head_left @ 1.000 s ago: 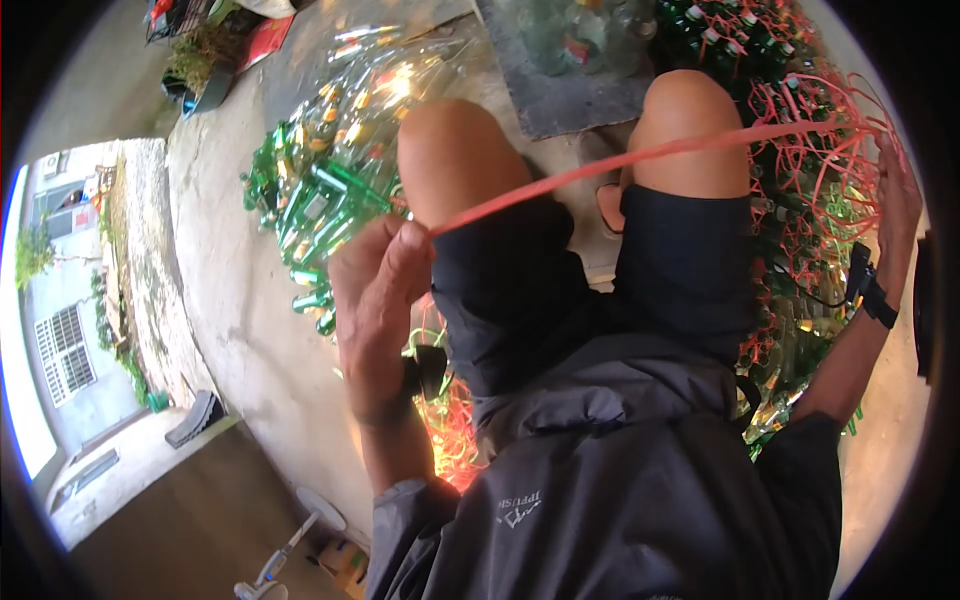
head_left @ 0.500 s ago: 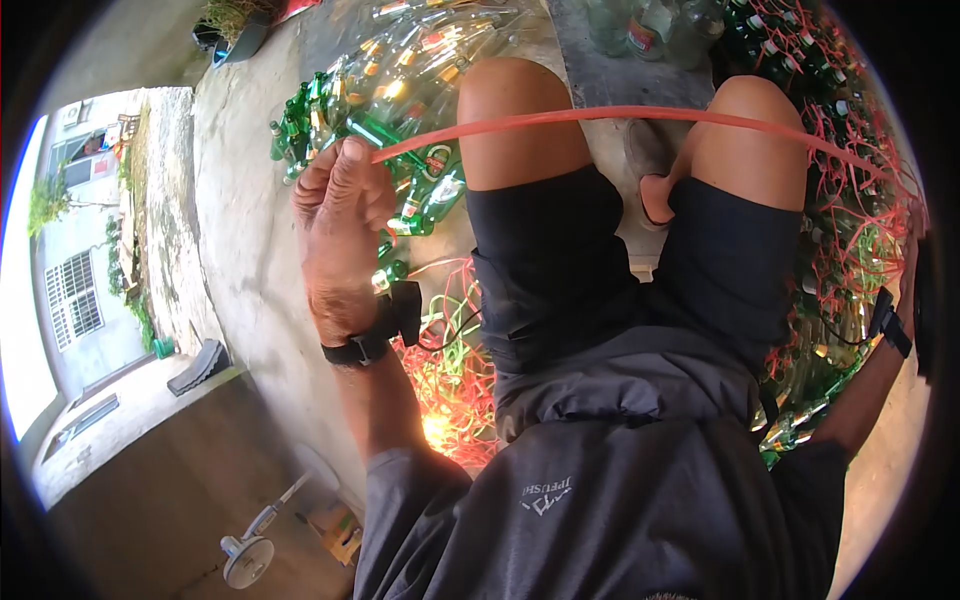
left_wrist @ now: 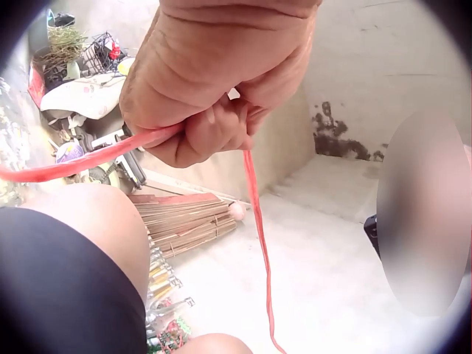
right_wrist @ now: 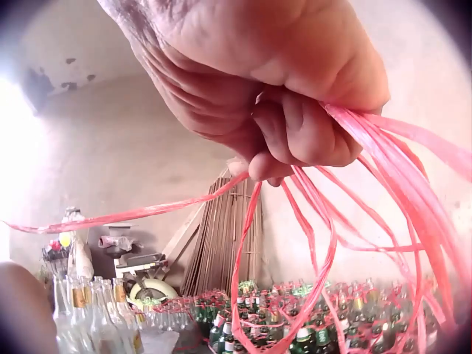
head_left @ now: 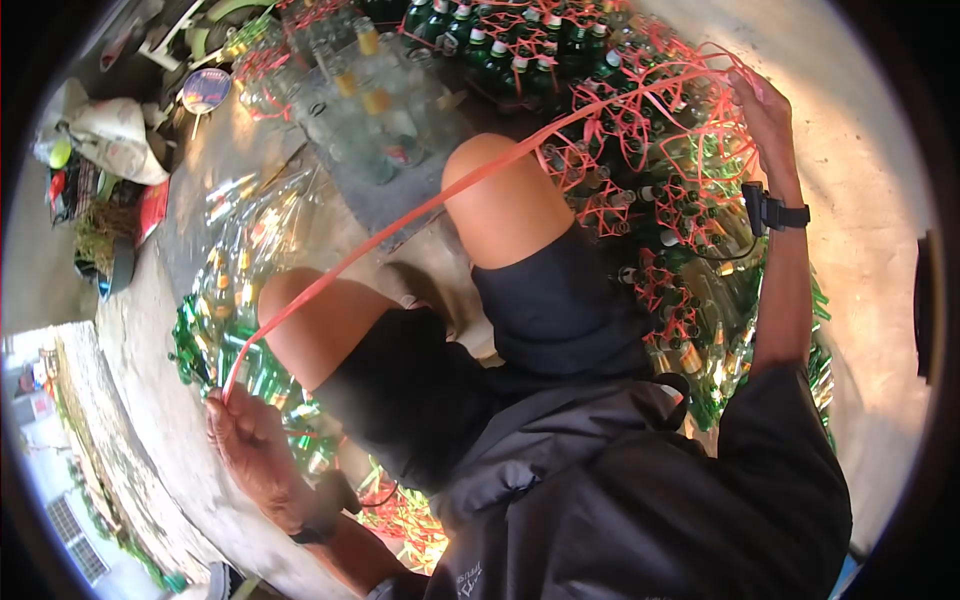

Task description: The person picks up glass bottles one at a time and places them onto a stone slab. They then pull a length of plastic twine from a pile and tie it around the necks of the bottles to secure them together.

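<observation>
A long red plastic strand (head_left: 470, 182) runs taut across both knees between the two hands. My left hand (head_left: 255, 455), low at the left beside the knee, pinches one end of it. In the left wrist view the fingers curl tightly round the strand, and a tail (left_wrist: 257, 221) hangs down below. My right hand (head_left: 768, 125) is raised at the far right, gripping a bunch of red strands (right_wrist: 413, 192). Several loops dangle from its curled fingers. Below that hand lie tangled red strands (head_left: 690, 130) over the bottles.
Green bottles (head_left: 520, 60) wrapped in red strands stand at the front right. Clear bottles (head_left: 375, 130) stand on a dark board. More bottles (head_left: 245, 270) lie by the left knee. A red and green strand heap (head_left: 405, 520) lies by the left thigh. Wooden slats (right_wrist: 225, 236) lean on the wall.
The hands have moved farther apart, stretching the strand longer between them. My left hand is now lower, at the left. The head view has turned toward the right, showing more bottles.
</observation>
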{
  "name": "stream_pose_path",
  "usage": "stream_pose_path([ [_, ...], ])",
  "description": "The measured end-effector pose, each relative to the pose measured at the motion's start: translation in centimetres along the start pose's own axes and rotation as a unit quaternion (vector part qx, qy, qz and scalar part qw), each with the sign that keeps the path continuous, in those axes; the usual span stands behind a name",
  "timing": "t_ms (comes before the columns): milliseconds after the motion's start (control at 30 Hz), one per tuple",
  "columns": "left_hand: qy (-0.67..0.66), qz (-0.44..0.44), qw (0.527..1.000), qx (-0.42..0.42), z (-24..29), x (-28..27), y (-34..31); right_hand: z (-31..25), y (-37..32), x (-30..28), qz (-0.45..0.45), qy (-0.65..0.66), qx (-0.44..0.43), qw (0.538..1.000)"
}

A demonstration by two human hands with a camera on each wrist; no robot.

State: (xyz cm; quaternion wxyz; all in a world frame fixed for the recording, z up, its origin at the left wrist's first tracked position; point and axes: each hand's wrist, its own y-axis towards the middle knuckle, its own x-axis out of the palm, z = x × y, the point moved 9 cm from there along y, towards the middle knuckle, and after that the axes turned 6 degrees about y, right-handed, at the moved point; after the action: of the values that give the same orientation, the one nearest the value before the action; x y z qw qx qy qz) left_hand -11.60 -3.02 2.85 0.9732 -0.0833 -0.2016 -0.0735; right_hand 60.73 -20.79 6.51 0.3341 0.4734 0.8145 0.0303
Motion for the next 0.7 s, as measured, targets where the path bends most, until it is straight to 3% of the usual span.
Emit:
stream_pose_path([
  [167,-0.034,-0.050,0.998,-0.005,-0.4,1.5,0.4,-1.9,-0.4,-0.2,-0.004,0.035,-0.101,0.994],
  [300,-0.053,-0.049,0.997,-0.020,-0.9,2.1,0.7,0.7,-0.3,1.8,-0.068,0.002,-0.072,0.995],
  [367,-0.050,0.039,0.998,-0.017,-0.6,2.0,0.5,-0.5,-2.0,3.5,-0.096,0.009,-0.078,0.992],
  [467,-0.079,0.023,0.996,-0.024,-0.8,2.0,0.5,1.5,-3.5,5.7,-0.147,-0.018,-0.044,0.988],
  [533,-0.075,0.033,0.996,-0.027,-0.9,2.1,0.4,2.3,-4.9,7.6,-0.257,-0.078,-0.101,0.958],
  [567,-0.071,0.043,0.996,-0.030,-0.9,2.1,0.4,1.7,-5.6,7.9,-0.289,-0.095,-0.043,0.952],
  [667,-0.058,-0.027,0.998,-0.022,-0.8,2.5,0.4,4.5,-5.4,7.5,-0.291,-0.163,-0.061,0.941],
  [700,-0.057,-0.028,0.998,-0.023,-0.8,2.5,0.3,4.7,-5.5,6.9,-0.255,-0.122,-0.051,0.958],
])
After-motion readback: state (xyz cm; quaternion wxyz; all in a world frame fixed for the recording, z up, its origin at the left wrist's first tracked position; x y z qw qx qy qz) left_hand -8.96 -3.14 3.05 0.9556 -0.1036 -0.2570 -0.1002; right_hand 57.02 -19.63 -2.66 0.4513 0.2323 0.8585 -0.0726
